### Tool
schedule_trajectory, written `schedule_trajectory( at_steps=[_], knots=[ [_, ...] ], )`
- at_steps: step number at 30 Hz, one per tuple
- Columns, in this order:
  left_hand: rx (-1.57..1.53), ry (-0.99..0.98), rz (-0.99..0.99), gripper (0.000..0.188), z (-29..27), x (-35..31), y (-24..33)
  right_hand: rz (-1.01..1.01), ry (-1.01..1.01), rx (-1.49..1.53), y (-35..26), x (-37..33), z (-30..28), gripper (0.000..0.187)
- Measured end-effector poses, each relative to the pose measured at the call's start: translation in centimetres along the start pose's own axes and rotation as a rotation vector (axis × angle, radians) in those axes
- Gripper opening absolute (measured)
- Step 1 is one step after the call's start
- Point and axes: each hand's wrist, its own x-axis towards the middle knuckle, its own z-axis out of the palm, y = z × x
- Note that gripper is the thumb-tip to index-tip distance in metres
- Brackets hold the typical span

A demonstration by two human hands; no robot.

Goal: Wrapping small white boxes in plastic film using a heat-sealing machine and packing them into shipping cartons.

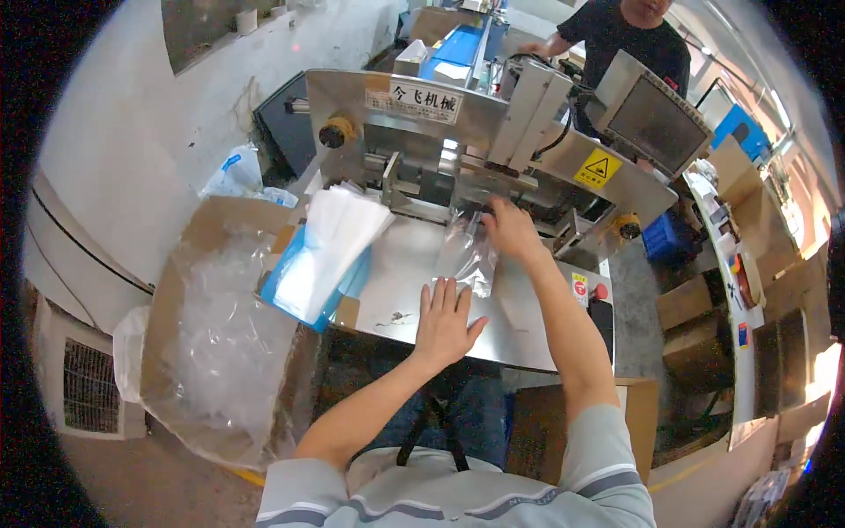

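Note:
A clear plastic bag (466,255) lies on the steel table (405,282) of a packing machine (458,141). My left hand (444,321) rests flat, fingers spread, on the table at the bag's near end. My right hand (510,231) reaches forward and holds the bag's far end close to the machine's mouth. A stack of white and clear bags (330,246) leans on a blue tray at the table's left side.
A cardboard box lined with clear plastic (224,334) stands on the floor at the left. A red round button (600,291) sits at the table's right corner. Another person in a black shirt (629,40) stands behind the machine. Cardboard boxes (695,326) stand at the right.

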Motion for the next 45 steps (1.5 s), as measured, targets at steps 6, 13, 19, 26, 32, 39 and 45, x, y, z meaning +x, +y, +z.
schedule_trajectory(
  at_steps=[6,13,19,26,32,39,45],
  knots=[
    [-0.174,-0.063,-0.065,0.059,-0.2,-0.3,-0.2,0.047,-0.127,-0.117,-0.4,1.9,-2.0,0.047],
    [-0.181,0.199,-0.069,0.073,-0.8,-0.3,-0.1,-0.169,0.071,-0.093,1.9,3.3,-1.7,0.038],
    [-0.286,0.391,-0.146,0.075,0.0,-1.0,-1.6,-0.099,-0.057,-0.039,-0.4,2.9,-3.7,0.035],
    [-0.784,0.443,-0.378,0.061,-2.2,-1.8,-2.6,0.016,0.181,0.404,-2.7,-6.9,-5.8,0.045],
    [-1.308,0.2,-0.843,0.056,-4.1,1.5,-5.8,0.373,0.145,0.742,-2.0,-15.3,-2.9,0.06],
    [-1.053,-0.195,-0.839,0.084,-3.8,7.6,-4.3,0.556,0.072,1.056,-2.5,-13.1,-0.2,0.075],
    [-0.923,-0.546,-0.947,0.091,-3.1,8.9,-4.1,0.464,0.107,1.185,-2.8,-13.8,1.5,0.051]
  ],
)
